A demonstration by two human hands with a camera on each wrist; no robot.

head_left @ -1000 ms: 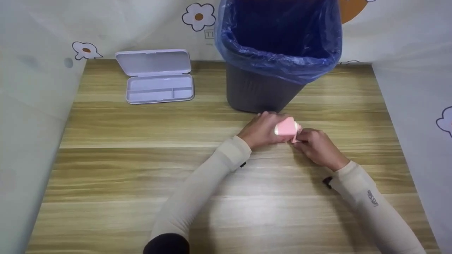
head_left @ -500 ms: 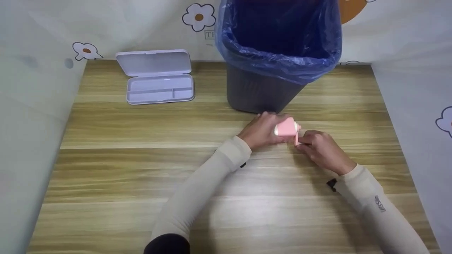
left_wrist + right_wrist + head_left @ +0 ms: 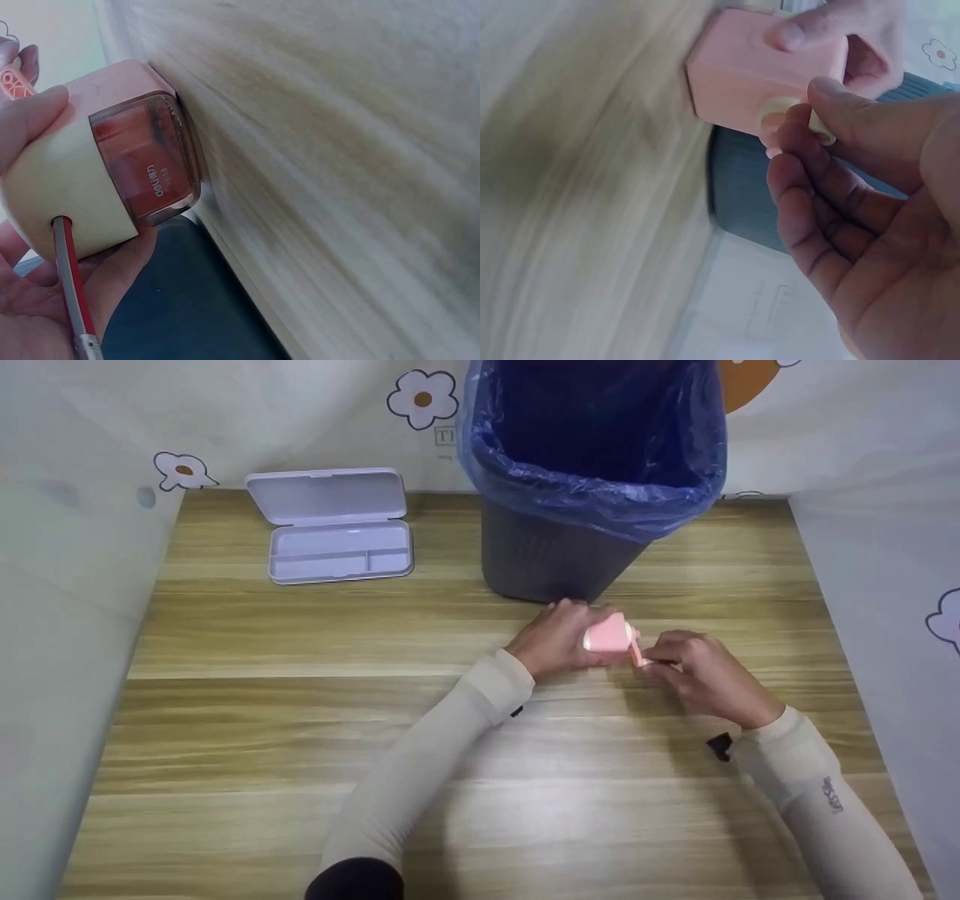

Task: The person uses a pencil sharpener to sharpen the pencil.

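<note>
A pink and cream crank pencil sharpener (image 3: 607,634) stands on the table just in front of the bin. My left hand (image 3: 551,637) grips it, thumb on its pink casing. In the left wrist view, a red and grey pencil (image 3: 71,289) sticks out of the hole in its cream face, beside a see-through shavings drawer (image 3: 146,161). On the sharpener's far side from that face, my right hand (image 3: 705,675) pinches the cream knob (image 3: 823,129) of the pink crank handle (image 3: 637,652) between thumb and finger. The pencil's tip is hidden inside.
Behind my hands stands a dark grey bin (image 3: 555,551) lined with a blue bag (image 3: 600,502). An open lilac pencil case (image 3: 341,551) with divided compartments lies at the back left. Flower-printed cloth (image 3: 315,420) hangs along the back of the wooden table (image 3: 247,720).
My right hand has shifted to the right, and the crank handle has swung with it, from pointing downward to slanting down and right. The left hand and the sharpener have stayed put.
</note>
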